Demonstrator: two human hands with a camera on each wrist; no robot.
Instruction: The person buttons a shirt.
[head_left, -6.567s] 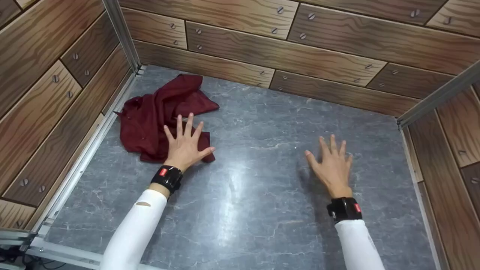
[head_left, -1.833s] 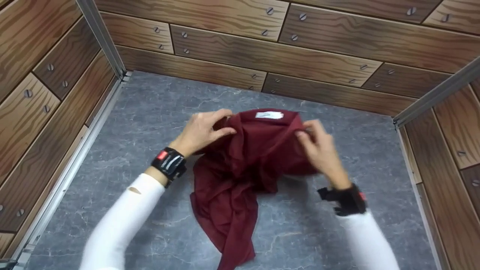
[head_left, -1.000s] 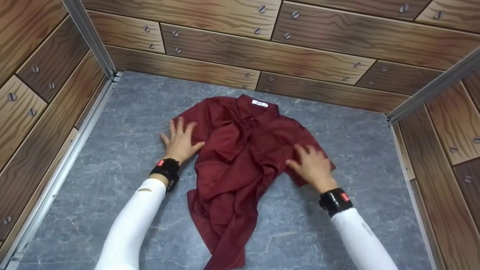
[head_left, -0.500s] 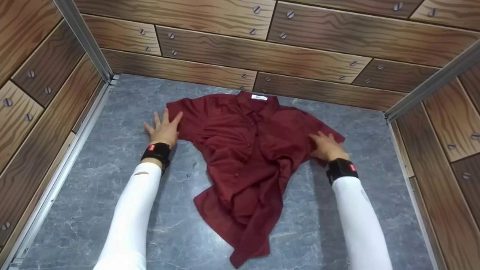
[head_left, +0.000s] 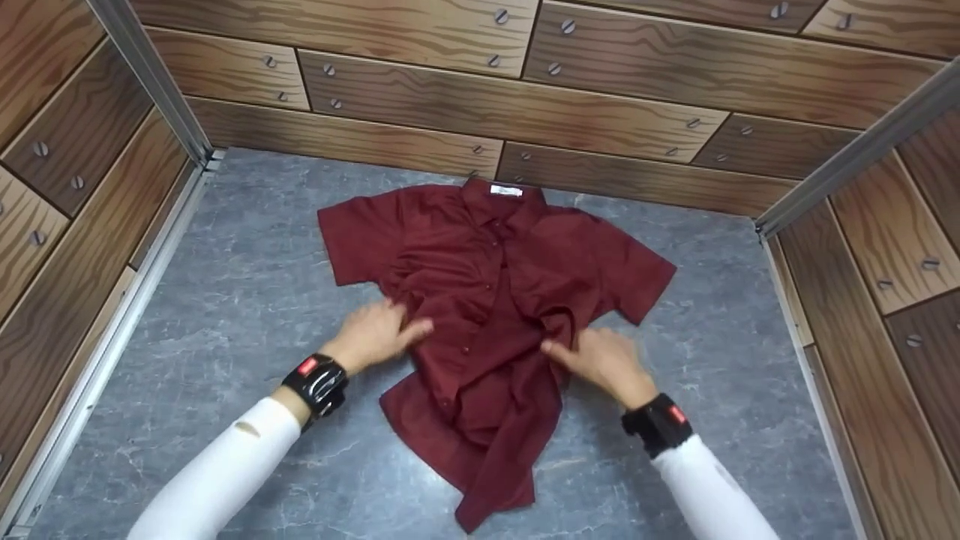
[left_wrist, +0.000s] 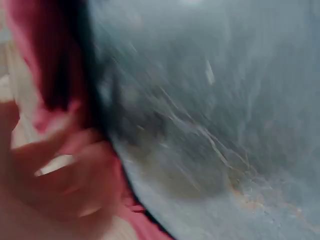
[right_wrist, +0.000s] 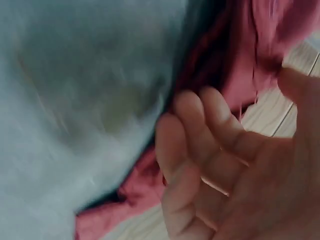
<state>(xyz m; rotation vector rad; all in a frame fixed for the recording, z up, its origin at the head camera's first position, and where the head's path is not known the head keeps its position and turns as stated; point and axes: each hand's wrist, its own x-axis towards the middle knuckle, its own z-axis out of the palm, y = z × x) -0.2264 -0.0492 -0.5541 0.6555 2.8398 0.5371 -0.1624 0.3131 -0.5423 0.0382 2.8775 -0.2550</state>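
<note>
A dark red short-sleeved button-up shirt (head_left: 450, 262) lies front up, collar toward the back wall and sleeves spread to both sides. Its lower half is bunched and twisted, with the hem trailing toward me. My left hand (head_left: 371, 337) is at the left side of the shirt's body, thumb apart, fingertips right at the cloth. At the opposite side edge is my right hand (head_left: 606, 361), its thumb over a fold. The right wrist view shows the right fingers (right_wrist: 200, 120) loosely bent beside the cloth, thumb apart. In the left wrist view the left fingers (left_wrist: 65, 165) are blurred against it.
The shirt lies on a grey marbled surface (head_left: 247, 315). Wood-patterned panels (head_left: 420, 82) stand at the back and both sides, with metal rails (head_left: 154, 277) along the edges. The collar sits close to the back panel.
The shirt came from a heap at the left, was lifted by the collar and laid flat in the middle. Lately both hands moved from the sleeves inward and down to the shirt's sides.
</note>
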